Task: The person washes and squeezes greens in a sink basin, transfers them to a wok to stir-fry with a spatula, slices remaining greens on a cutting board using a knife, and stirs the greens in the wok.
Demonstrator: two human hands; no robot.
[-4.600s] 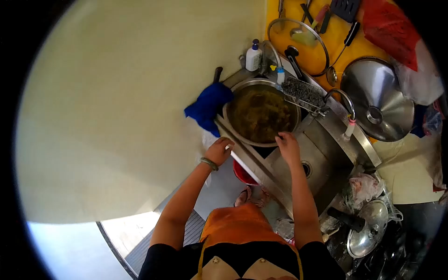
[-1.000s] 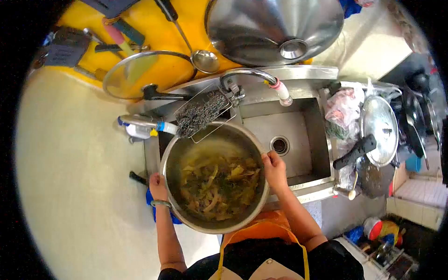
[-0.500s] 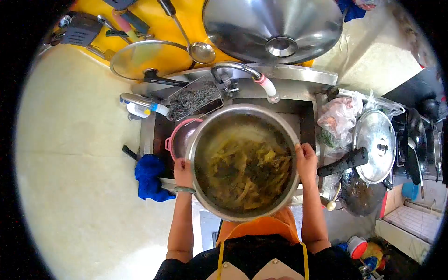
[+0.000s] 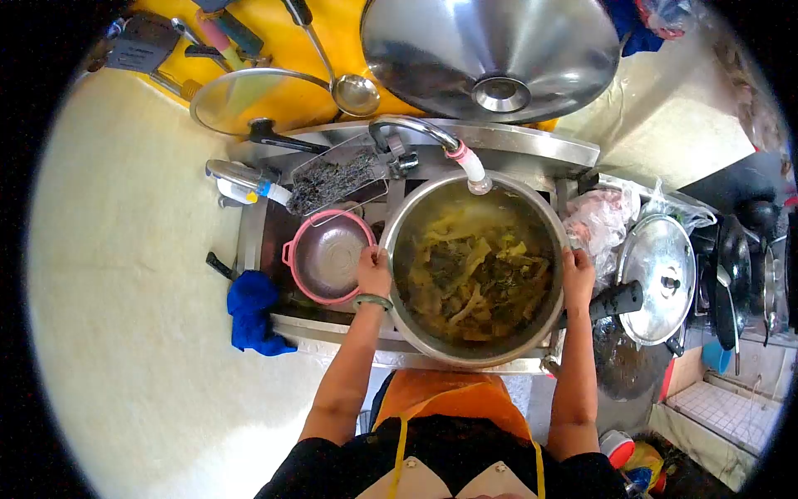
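A large steel basin (image 4: 474, 353) of cloudy water and yellow-green leafy vegetables (image 4: 474, 283) is over the right part of the sink, under the spout of a curved faucet (image 4: 424, 129). Its left rim is gripped by my left hand (image 4: 373, 273), which has a bracelet at the wrist. My right hand (image 4: 578, 270) holds the opposite rim, fingers closed on it. Left of the basin, a pink-rimmed colander (image 4: 328, 254) sits in the left sink compartment, close to my left hand. The basin hides most of the right compartment and its own underside.
A wire rack with steel scourers (image 4: 332, 180) and a second faucet (image 4: 241, 175) are at the back left. A blue cloth (image 4: 252, 312) hangs at the left edge. Plastic bags (image 4: 603, 218), a pot lid (image 4: 657, 279) and a black handle (image 4: 615, 301) lie right.
Both hands have taken hold of the basin and carried it from the left compartment to the right one. The pink-rimmed colander has come into view where the basin was.
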